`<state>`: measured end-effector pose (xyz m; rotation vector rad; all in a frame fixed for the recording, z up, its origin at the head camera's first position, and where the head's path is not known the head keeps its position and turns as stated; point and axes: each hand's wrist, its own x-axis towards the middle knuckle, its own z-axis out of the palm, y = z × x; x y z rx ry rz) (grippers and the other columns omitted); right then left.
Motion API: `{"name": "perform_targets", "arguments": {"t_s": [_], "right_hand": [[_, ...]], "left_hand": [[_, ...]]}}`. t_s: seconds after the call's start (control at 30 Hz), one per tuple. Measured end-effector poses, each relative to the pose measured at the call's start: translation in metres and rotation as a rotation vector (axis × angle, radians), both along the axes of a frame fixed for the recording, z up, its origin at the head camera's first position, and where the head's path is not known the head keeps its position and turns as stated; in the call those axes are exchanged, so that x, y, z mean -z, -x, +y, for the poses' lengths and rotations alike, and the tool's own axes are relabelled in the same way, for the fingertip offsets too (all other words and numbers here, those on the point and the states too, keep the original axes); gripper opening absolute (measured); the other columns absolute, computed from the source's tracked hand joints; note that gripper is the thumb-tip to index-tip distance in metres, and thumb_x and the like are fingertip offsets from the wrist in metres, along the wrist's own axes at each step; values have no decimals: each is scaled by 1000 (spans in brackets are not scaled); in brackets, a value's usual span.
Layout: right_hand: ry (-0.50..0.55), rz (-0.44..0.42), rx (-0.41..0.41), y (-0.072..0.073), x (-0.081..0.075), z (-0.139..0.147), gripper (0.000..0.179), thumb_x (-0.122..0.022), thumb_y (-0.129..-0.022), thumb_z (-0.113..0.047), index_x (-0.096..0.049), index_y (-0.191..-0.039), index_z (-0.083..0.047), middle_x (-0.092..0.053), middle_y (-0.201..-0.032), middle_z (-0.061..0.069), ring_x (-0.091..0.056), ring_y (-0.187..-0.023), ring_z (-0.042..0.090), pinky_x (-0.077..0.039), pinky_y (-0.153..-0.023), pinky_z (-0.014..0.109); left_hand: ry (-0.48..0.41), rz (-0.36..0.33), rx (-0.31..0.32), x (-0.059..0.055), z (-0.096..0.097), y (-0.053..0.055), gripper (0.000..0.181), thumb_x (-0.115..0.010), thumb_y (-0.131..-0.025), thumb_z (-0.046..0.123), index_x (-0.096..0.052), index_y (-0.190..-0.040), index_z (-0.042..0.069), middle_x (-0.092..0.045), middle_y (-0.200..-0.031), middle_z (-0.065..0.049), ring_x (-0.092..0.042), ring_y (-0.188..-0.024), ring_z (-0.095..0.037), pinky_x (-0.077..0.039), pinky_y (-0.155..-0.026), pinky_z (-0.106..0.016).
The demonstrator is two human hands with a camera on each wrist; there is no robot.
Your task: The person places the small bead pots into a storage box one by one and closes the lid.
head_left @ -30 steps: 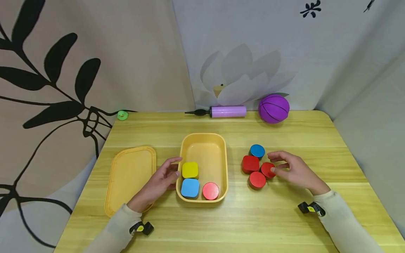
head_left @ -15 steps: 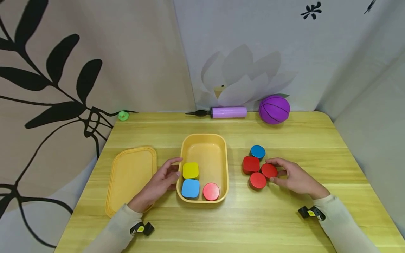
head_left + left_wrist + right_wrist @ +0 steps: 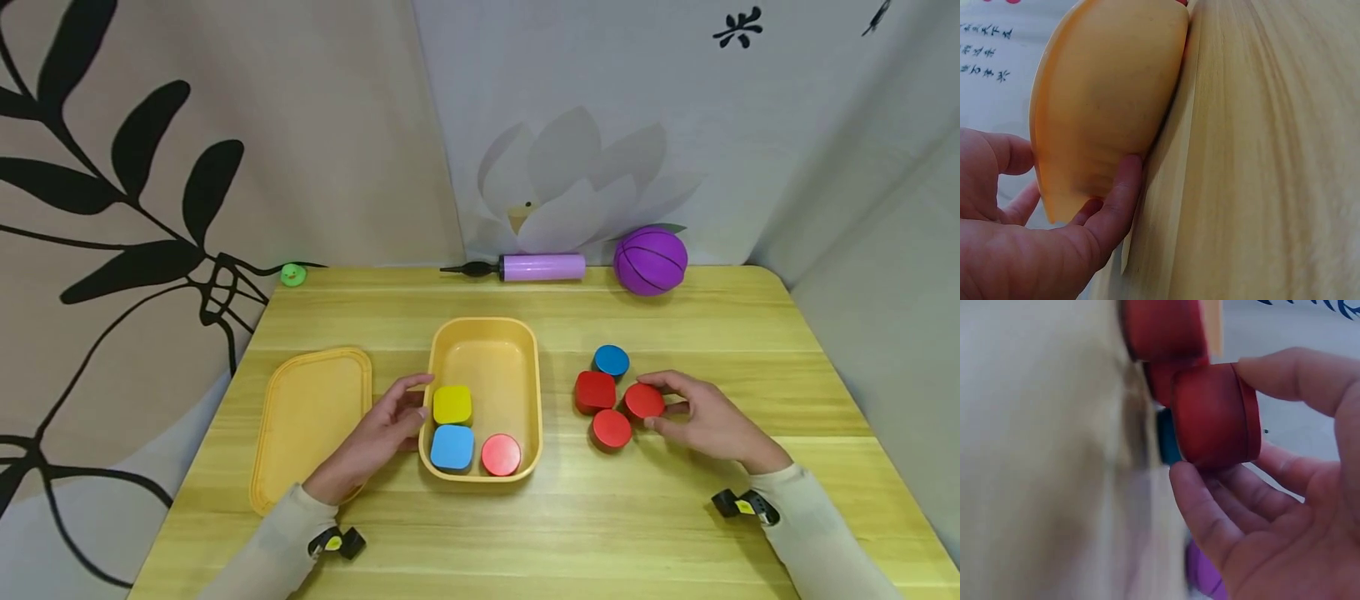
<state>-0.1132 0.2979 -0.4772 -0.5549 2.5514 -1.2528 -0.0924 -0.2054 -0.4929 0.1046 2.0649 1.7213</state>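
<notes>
My right hand [image 3: 701, 417] pinches a red round block [image 3: 644, 402] between thumb and fingers. In the right wrist view this red round block [image 3: 1213, 415] looks raised off the table, with a seam near its top edge. Close to it stand a red rounded-square block [image 3: 595, 392], another red round block [image 3: 611, 430] and a blue round block [image 3: 612, 360]. My left hand [image 3: 386, 429] rests its fingers against the outer left side and rim of a yellow plastic box [image 3: 537, 392]. Inside lie a yellow square block [image 3: 452, 406], a blue square block [image 3: 452, 448] and a red round block [image 3: 500, 455].
A flat yellow lid [image 3: 311, 417] lies left of the box, partly under the left forearm. Along the table's back edge are a green toy duck [image 3: 292, 275], a purple hand pump [image 3: 542, 267] and a purple ball [image 3: 651, 261]. Printed curtains hang behind the wooden table [image 3: 555, 533].
My right hand has taken hold of the red round block and moved it slightly right, away from the red square block. The left hand stays at the box.
</notes>
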Motion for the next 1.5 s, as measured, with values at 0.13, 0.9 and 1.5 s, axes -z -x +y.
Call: {"name": "perform_targets", "arguments": {"t_s": [0.13,0.9,1.5], "right_hand": [[34,52,7,0,-10,1,53,-81,-95,-15,-59,-143,-7,-66,-137,10,-68,-111,8,-59,-92,22],[117,167,-66,28,-58,-64,54,-81,-95,-14,-61,-144,-9,-68,-135,2,-67,-113,11,-57,-97,22],[112,133,-225,48,-41,-141,60,-83,-93,-26,-60,-147,-11,-69,-133,-1,-66,-121,20,-61,-96,34]], "left_hand": [[-2,-7,0,0,0,-1,49,-54,-113,31,-37,-159,33,-47,-156,-18,-56,-126,-32,-59,-91,-43],[6,-4,-2,0,0,-1,51,-56,-111,38,-39,-158,35,-48,-153,-17,-56,-123,-30,-58,-90,-41],[35,-3,-26,-1,2,0,47,-55,-112,33,-41,-156,35,-49,-152,-16,-56,-123,-31,-56,-88,-40]]}}
